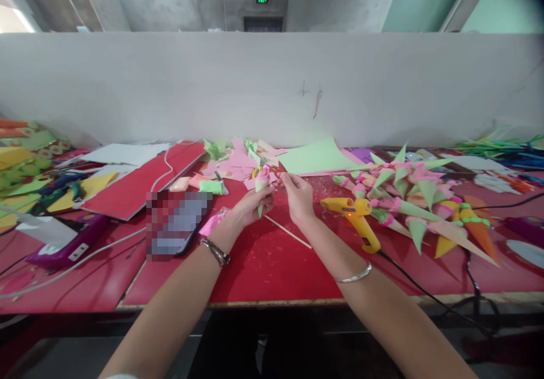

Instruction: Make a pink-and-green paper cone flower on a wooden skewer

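Observation:
My left hand (253, 204) is closed round a small light-green paper cone (261, 182) with pink material at its top, its point downward. Just right of it, my right hand (298, 193) has its fingertips pinched together close to the cone's top. Whatever lies between those fingertips is too small to make out. Under the hands, a thin wooden stick (289, 232) rests on the red table top. A yellow glue gun (356, 216) lies right of my right wrist, a small orange light showing on it.
Many finished paper cones (419, 197) are heaped at the right. Light-green paper sheets (314, 155) and pink scraps (236, 161) lie at the back. A phone (182, 223), clay packets (211, 187) and a red board (144, 181) are at left. Cables cross both sides. A pale partition (255, 84) stands behind.

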`<state>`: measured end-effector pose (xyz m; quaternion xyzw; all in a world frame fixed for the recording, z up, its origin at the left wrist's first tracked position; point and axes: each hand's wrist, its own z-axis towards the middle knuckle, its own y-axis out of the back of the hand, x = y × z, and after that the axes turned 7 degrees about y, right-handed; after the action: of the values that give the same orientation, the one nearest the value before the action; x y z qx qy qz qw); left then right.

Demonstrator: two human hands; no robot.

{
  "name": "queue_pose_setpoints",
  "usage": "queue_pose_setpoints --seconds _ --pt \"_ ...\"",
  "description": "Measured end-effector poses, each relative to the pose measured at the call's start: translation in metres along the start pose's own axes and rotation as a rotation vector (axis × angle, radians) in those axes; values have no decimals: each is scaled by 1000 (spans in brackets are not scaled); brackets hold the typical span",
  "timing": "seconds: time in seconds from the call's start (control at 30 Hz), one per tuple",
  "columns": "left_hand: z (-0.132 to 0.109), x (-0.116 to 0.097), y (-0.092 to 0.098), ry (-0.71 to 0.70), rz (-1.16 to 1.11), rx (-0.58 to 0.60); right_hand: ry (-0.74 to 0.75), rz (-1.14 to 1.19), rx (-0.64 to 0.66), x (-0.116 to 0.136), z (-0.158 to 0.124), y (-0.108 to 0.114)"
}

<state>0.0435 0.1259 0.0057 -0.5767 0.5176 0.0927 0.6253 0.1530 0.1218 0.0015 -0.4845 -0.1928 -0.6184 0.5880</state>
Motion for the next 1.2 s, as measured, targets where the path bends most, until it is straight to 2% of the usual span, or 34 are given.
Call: queue_pose_setpoints --seconds 0.6,0.9,1.2 --pt "-2 0 0 45 4 51 -114 124 19 1 1 -1" --pt "-5 0 -2 38 32 29 -145 80 156 4 -2 -1" --pt "-5 0 -1 50 61 77 -151 82 233 0 -3 1"
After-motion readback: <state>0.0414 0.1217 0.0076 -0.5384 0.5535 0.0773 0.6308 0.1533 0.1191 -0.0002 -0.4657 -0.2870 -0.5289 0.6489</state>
